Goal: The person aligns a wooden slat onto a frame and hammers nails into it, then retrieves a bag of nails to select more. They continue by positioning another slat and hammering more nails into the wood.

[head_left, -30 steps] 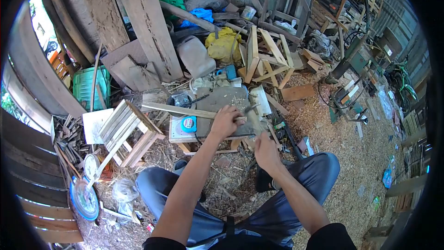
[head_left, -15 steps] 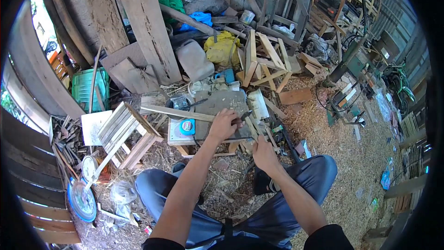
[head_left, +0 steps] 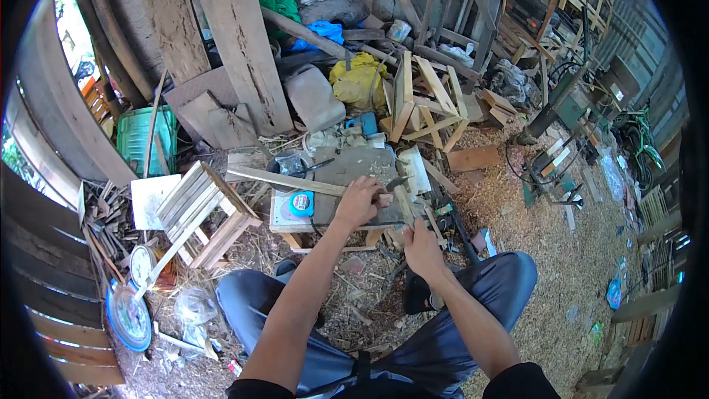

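Left hand (head_left: 360, 204) closed over 1 wood slat (head_left: 284, 176); right hand (head_left: 422, 245) clenched round 1 hammer (head_left: 399, 186); 1 tape measure (head_left: 301, 203) near.

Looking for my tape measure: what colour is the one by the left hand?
Tape measure: blue, head view.

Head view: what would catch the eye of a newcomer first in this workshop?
First come the two bare hands at the centre: the left hand rests on a long wooden strip across a small workbench, and the right hand grips a hammer just beside it. Then the blue tape measure on its left part and the yellow bag among the planks behind stand out.
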{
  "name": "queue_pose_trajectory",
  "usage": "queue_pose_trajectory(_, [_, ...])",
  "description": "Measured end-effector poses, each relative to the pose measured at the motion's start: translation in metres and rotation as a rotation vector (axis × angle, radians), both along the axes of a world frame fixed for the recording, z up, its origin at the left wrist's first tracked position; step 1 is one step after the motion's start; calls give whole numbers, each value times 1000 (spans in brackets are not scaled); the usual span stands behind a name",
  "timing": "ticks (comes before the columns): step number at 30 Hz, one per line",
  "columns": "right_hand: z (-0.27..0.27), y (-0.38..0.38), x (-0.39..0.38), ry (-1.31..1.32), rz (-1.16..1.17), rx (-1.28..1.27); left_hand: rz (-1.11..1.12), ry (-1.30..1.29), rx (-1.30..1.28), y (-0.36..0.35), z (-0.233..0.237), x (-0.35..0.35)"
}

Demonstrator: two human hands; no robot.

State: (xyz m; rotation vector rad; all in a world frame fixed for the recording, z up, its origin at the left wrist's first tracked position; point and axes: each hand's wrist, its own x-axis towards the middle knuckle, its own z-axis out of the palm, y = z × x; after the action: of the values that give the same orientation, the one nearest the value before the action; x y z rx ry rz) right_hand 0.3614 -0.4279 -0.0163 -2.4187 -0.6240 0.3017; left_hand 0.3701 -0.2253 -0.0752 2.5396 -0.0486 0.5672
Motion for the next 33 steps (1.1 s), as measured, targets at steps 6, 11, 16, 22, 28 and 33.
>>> queue_pose_trajectory(6, [6, 6, 17, 4, -138, 210, -82, -42, 120, -3, 2, -2])
queue_pose_trajectory(11, [-2, 3, 16, -84, -156, 238, -113, -47, 17, -1, -8, 3])
queue_pose_trajectory(16, [11, -5, 8, -71, -45, 107, -6, -26, 56, -6, 15, -5])
queue_pose_trajectory(22, [-15, -6, 8, -45, 10, 42, 2, 16, 11, -5, 13, -3])
queue_pose_trajectory(28, [5, -3, 8, -76, -71, 99, 22, 10, 32, -4, 8, -2])
queue_pose_trajectory(33, [-1, -3, 3, -19, -56, 102, -19, -12, 6, -3, 9, -3])
